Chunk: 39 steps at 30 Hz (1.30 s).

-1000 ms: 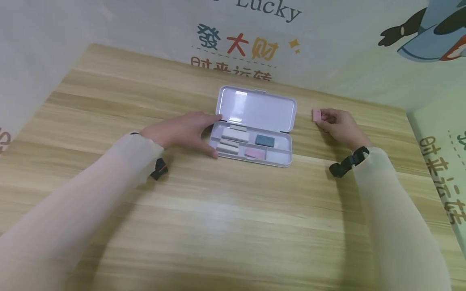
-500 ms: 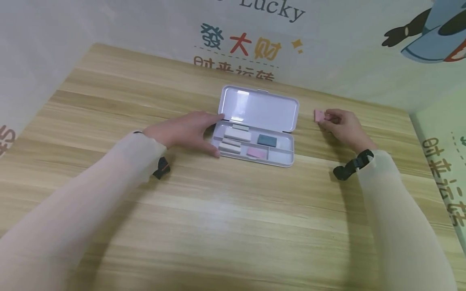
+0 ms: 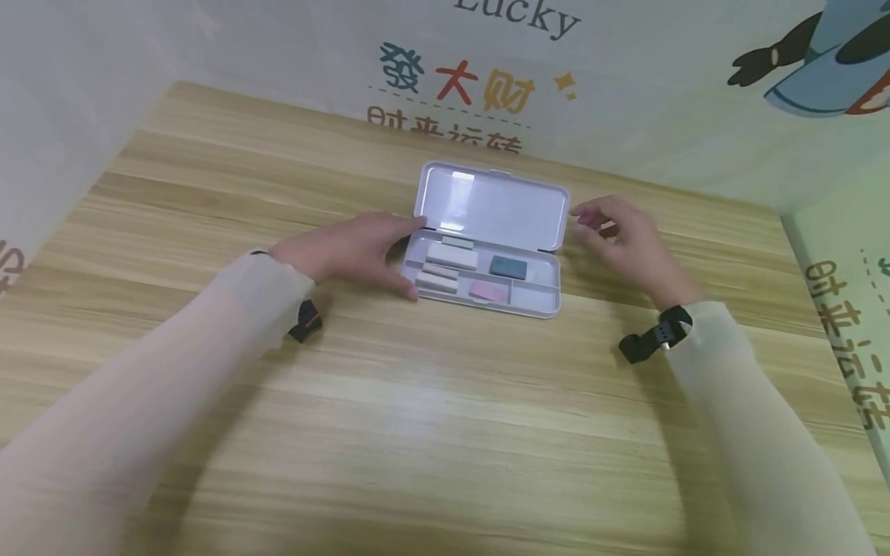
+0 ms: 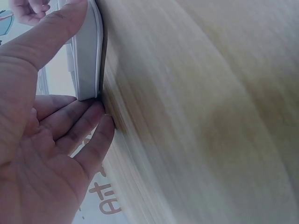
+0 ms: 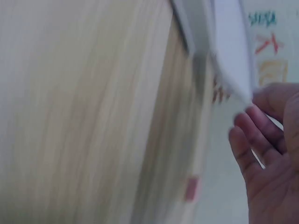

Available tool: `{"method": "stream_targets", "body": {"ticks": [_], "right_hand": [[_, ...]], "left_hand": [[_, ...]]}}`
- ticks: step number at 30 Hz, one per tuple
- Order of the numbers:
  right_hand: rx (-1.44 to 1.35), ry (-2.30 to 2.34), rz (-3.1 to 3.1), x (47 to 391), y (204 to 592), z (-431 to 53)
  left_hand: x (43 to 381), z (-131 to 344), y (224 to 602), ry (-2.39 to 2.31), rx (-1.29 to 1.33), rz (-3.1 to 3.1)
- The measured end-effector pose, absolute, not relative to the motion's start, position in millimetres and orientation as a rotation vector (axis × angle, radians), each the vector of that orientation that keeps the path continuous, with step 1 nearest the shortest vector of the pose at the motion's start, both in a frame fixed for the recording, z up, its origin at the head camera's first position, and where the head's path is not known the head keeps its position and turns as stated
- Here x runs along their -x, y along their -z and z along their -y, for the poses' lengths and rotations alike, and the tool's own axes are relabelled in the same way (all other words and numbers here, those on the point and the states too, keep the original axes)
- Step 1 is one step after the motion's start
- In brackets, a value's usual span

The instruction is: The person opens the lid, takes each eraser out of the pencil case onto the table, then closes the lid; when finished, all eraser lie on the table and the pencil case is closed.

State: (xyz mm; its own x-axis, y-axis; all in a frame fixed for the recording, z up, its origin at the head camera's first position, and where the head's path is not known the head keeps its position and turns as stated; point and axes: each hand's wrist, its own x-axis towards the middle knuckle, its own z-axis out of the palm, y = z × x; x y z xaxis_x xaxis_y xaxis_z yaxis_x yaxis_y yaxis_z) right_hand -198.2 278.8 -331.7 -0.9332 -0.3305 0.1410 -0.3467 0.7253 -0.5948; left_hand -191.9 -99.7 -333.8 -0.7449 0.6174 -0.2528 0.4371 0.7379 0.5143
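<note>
A pale lilac pencil case [image 3: 534,301] lies on the table with its lid [image 3: 495,202] tipped back. White erasers [image 3: 452,255] fill its left side, with a teal eraser [image 3: 508,267] and a flat pink piece [image 3: 488,291] further right. My left hand [image 3: 351,249] grips the case's left end, thumb at the front corner and fingers near the hinge. My right hand [image 3: 629,247] is beside the lid's right edge, fingertips right at it and loosely bent. In the right wrist view, a small pink eraser [image 5: 191,188] lies on the table, apart from that hand; the hand hides it in the head view.
The wooden table [image 3: 417,432] meets a printed wall [image 3: 278,62] just behind the case. Another wall [image 3: 841,262] borders the table's right side. A black wrist camera [image 3: 643,346] hangs below the right wrist.
My right hand, which pinched the pink eraser to the right of the case, has let it go and moved left to the lid's edge. The left hand stays in place.
</note>
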Motion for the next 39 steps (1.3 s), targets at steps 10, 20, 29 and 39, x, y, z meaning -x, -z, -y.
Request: {"method": "stream_targets", "body": {"ticks": [10, 20, 29, 39], "right_hand": [[-1.118, -0.976, 3.02, 183, 325, -236], [-1.246, -0.798, 3.155, 183, 323, -220], [-1.225, -0.692, 3.214, 182, 321, -218], [-1.189, -0.816, 3.242, 186, 318, -216]], "left_hand": [[195, 100, 334, -0.597, -0.868, -2.537], [195, 100, 334, -0.598, -0.864, -2.54], [192, 98, 332, -0.607, -0.83, -2.528], [191, 100, 330, -0.597, -0.809, -2.534]]}}
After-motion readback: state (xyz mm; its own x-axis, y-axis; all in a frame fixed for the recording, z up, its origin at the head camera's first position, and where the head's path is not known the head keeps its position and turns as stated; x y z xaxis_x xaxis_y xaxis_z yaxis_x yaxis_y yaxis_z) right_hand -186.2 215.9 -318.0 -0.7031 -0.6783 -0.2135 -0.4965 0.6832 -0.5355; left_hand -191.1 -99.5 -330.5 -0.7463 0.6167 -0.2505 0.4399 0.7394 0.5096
